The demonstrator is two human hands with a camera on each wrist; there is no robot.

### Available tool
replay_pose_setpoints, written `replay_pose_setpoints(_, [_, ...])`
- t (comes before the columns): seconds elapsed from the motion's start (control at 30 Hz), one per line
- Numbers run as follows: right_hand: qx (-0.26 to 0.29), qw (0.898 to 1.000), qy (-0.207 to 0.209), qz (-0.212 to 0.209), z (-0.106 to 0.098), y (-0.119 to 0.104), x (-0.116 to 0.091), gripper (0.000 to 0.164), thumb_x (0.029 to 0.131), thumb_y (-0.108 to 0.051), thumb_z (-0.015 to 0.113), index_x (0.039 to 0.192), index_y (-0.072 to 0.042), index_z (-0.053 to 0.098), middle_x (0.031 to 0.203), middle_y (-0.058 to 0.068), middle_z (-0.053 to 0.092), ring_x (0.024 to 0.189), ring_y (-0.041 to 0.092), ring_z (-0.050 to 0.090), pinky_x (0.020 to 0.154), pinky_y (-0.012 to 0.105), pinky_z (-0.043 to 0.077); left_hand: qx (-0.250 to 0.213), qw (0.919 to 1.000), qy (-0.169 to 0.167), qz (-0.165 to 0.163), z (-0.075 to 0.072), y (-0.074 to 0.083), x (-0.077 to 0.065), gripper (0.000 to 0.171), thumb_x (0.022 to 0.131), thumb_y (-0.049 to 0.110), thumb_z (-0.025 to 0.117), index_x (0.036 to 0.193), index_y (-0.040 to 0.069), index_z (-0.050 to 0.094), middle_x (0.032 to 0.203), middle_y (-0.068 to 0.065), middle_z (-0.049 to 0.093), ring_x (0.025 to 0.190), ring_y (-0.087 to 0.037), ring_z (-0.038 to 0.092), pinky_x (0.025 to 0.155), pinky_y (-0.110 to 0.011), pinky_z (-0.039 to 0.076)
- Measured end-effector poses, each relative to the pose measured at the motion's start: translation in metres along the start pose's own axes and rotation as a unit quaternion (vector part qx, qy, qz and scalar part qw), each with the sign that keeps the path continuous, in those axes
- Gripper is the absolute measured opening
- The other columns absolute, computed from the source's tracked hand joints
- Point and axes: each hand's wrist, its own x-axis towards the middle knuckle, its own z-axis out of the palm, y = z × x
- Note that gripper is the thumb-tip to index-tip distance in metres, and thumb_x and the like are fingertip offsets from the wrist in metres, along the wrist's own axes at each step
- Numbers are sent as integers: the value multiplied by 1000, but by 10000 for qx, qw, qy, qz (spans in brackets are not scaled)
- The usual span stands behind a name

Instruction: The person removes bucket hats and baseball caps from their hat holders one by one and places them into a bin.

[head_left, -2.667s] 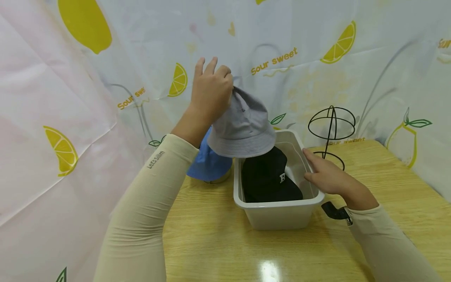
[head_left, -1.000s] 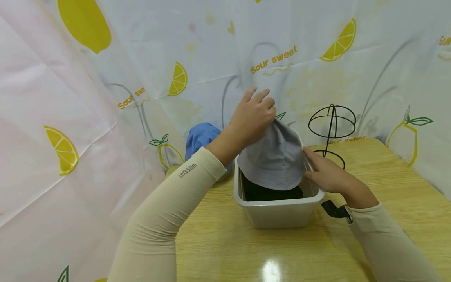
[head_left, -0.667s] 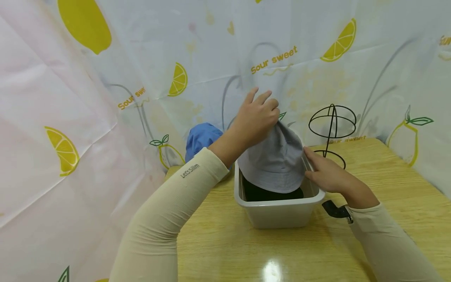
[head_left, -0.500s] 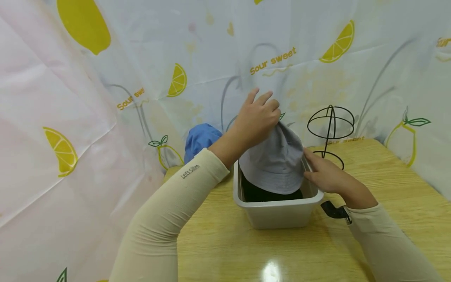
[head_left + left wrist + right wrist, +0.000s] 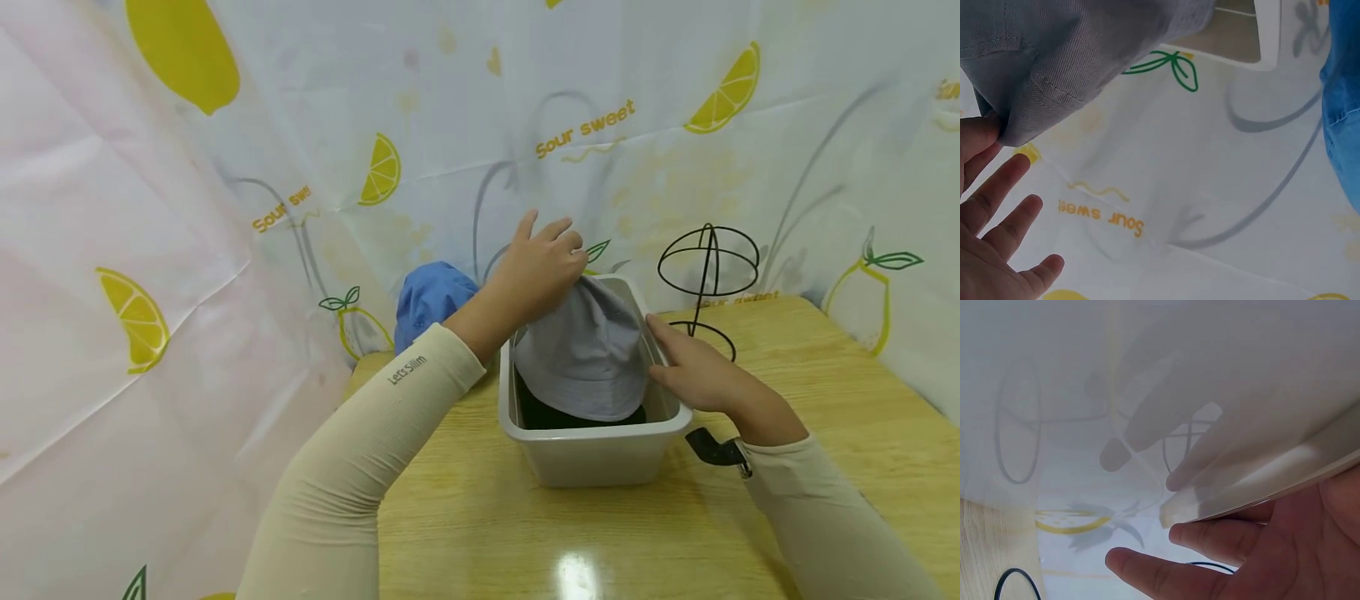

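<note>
My left hand (image 5: 543, 271) pinches a grey bucket hat (image 5: 588, 358) by the top of its crown between thumb and index finger; the other fingers stand out. The hat hangs brim down inside a pale plastic bin (image 5: 592, 458). Beneath its brim shows part of a black cap (image 5: 558, 415), mostly covered. At the bin's right side my right hand (image 5: 697, 371) holds the rim, its thumb at the top edge and its fingers along the outside. The left wrist view shows the pinched fold of the grey crown (image 5: 1022, 112) close up.
A blue hat (image 5: 431, 304) stands left of the bin, partly behind my left forearm. Behind my right hand is a black wire hat stand (image 5: 708, 262). Both bin and stand are on a wooden table (image 5: 465, 517), backed by a lemon-print cloth (image 5: 450, 67).
The grey bucket hat has moved right and down from above the bin's left side into it, now covering most of the black cap. My right hand has stayed at the rim.
</note>
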Motion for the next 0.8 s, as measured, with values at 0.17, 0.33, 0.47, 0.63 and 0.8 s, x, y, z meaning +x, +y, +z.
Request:
replay_pose_setpoints(0.17, [27, 10000, 11, 22, -1, -2, 0, 80, 104, -16, 51, 164, 4, 1, 168, 34, 8, 151, 57, 17, 116, 72, 23, -26, 9996, -265, 69, 6, 4, -2, 33, 110, 16, 46, 123, 25, 75, 139, 3, 63, 149, -22, 43, 121, -60, 29])
replay_pose_setpoints(0.33, [59, 10000, 20, 5, 0, 0, 1, 80, 104, -15, 52, 164, 5, 2, 168, 34, 7, 152, 57, 15, 117, 72, 21, -27, 9992, -307, 249, 16, 7, -5, 31, 108, 15, 49, 112, 25, 78, 145, 0, 58, 150, -23, 40, 122, -59, 28])
replay_pose_setpoints(0.47, [12, 9999, 79, -94, 0, 3, 1, 81, 103, -13, 53, 163, 8, 3, 167, 36, 9, 150, 58, 18, 117, 72, 22, -14, 9984, -417, 379, 23, 9, -6, 28, 107, 15, 52, 110, 24, 78, 149, -1, 55, 152, -24, 38, 123, -59, 28])
replay_pose_setpoints(0.63, [17, 9998, 94, -159, 0, 3, 0, 81, 103, -12, 53, 163, 8, 2, 165, 38, 12, 147, 60, 24, 113, 73, 30, -140, 9963, -695, 490, 34, 12, -10, 27, 107, 22, 53, 118, 26, 77, 148, 1, 57, 147, -21, 44, 122, -55, 32])
replay_pose_setpoints(0.8, [77, 9999, 84, -90, 1, 0, 0, 79, 104, -13, 50, 163, 7, 2, 166, 37, 12, 146, 60, 28, 110, 72, 36, -537, 9933, -878, 528, 42, 12, -15, 19, 103, 29, 62, 109, 29, 80, 145, 3, 60, 141, -18, 50, 121, -55, 34])
